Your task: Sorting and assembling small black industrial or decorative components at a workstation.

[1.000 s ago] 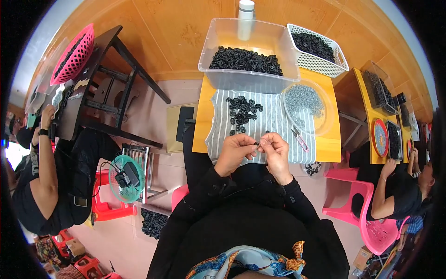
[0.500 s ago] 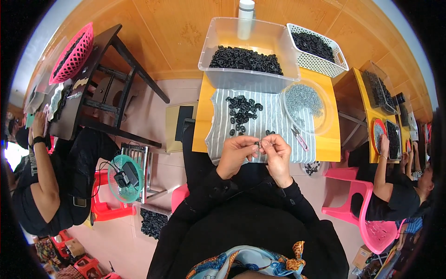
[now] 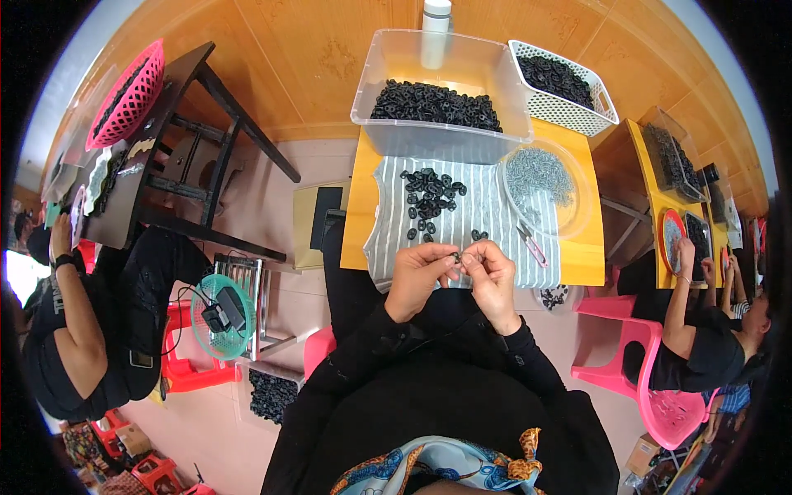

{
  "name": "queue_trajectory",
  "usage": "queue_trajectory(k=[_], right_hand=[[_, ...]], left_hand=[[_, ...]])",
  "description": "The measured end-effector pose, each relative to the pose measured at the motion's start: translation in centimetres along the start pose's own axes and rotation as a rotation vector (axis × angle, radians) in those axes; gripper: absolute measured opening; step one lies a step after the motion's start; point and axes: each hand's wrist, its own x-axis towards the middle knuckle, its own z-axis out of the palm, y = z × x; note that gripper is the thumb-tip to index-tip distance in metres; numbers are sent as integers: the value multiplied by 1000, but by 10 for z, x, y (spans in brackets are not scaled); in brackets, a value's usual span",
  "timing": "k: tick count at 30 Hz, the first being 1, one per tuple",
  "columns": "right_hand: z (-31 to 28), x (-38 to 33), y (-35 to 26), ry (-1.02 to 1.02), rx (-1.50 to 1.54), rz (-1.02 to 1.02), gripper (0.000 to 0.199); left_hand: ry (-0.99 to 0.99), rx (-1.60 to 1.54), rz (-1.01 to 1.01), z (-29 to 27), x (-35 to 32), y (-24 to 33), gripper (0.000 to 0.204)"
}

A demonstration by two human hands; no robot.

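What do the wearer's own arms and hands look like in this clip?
Both arms wear long black sleeves reaching the wrists. The left hand and right hand are bare: no gloves, and no rings, watch or bracelet that I can make out. No markings show on the sleeves.

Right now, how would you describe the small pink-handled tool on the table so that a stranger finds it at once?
Find the yellow table with the grey striped cloth. On the cloth's right edge, below the round clear dish of grey metal bits, lie small pink-handled snips. They are the only pink item there; everything nearby is black or grey.
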Motion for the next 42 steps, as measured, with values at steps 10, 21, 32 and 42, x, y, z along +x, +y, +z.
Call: queue_trajectory(k=[10,21,32,42], right_hand=[[-2,4,-1,-56,-172,-142,10],[-23,2,15,60,111,163,7],[-11,3,25,-152,-897,-265,16],[7,15,25,-266,-1100,-303,10]], left_hand=[[36,9,71,6,-3,-6,14],[8,-31,-52,-5,-2,-9,8],[165,142,21,-29,0,0,12],[129,187,-52,-44,-4,-3,17]])
